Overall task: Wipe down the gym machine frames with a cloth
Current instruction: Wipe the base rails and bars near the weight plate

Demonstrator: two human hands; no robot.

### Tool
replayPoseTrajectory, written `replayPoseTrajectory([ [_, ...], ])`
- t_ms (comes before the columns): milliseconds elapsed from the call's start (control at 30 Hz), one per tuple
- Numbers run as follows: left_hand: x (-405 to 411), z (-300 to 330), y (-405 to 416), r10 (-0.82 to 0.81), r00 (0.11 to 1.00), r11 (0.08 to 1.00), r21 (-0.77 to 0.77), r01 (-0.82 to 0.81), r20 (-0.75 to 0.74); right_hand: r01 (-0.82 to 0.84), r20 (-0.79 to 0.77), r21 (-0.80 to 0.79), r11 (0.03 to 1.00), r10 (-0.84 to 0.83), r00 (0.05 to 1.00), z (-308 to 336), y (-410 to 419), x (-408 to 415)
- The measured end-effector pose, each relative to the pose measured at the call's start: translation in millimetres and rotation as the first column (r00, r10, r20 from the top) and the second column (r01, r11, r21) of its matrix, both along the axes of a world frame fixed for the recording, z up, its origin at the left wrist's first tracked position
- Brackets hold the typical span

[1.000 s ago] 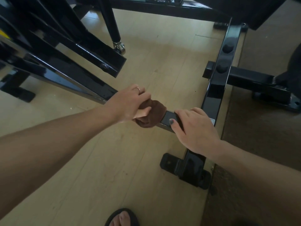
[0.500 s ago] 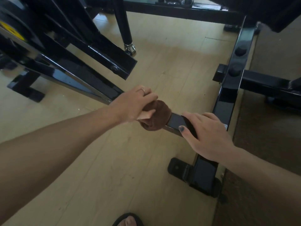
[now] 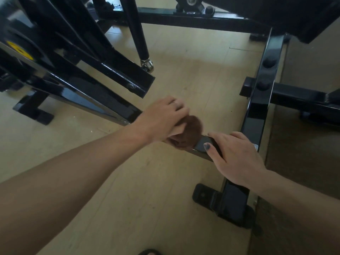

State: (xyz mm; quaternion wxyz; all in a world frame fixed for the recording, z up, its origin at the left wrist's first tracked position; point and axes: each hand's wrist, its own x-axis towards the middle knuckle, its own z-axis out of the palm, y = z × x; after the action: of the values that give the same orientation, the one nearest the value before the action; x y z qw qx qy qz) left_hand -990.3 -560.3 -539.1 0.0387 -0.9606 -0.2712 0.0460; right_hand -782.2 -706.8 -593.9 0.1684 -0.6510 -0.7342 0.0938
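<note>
A low black steel bar (image 3: 103, 102) of the gym machine frame runs from upper left down to the right base rail (image 3: 257, 100). My left hand (image 3: 161, 118) grips a bunched brown cloth (image 3: 189, 133) and holds it against this bar; hand and cloth look blurred. Just to the right, my right hand (image 3: 237, 157) wraps over the same bar near its joint with the rail, thumb on the bar's near side. The bar under both hands is hidden.
More black frame members (image 3: 114, 57) slant overhead at the left, one post ending in a chrome foot (image 3: 147, 65). A cross bar (image 3: 193, 17) spans the back. A bolted floor foot (image 3: 207, 196) sits below my right wrist. Pale wood floor, dark mat at right.
My left hand and the cloth have shifted slightly right along the bar, toward my right hand. The right hand keeps its hold. The camera view has tilted up a little.
</note>
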Motion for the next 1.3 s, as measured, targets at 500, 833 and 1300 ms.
replayPoseTrajectory([
  [500, 10.0, 0.1, -42.0, 0.146, 0.968, 0.966, -0.181, -0.183, -0.202, 0.066, -0.109, 0.001, 0.998, -0.066, 0.992, 0.9, -1.3, -1.0],
  [833, -3.4, -23.9, -36.5, -0.099, 0.994, 0.994, -0.043, 0.097, -0.039, 0.047, -0.142, 0.071, 0.996, -0.036, 0.989, -5.5, -1.2, 1.5],
  [1300, -91.7, 2.4, 7.4, 0.100, 0.993, 0.995, 0.011, -0.101, 0.055, 0.023, 0.023, 0.026, 0.999, -0.024, 0.999, -8.7, 0.0, 2.1],
])
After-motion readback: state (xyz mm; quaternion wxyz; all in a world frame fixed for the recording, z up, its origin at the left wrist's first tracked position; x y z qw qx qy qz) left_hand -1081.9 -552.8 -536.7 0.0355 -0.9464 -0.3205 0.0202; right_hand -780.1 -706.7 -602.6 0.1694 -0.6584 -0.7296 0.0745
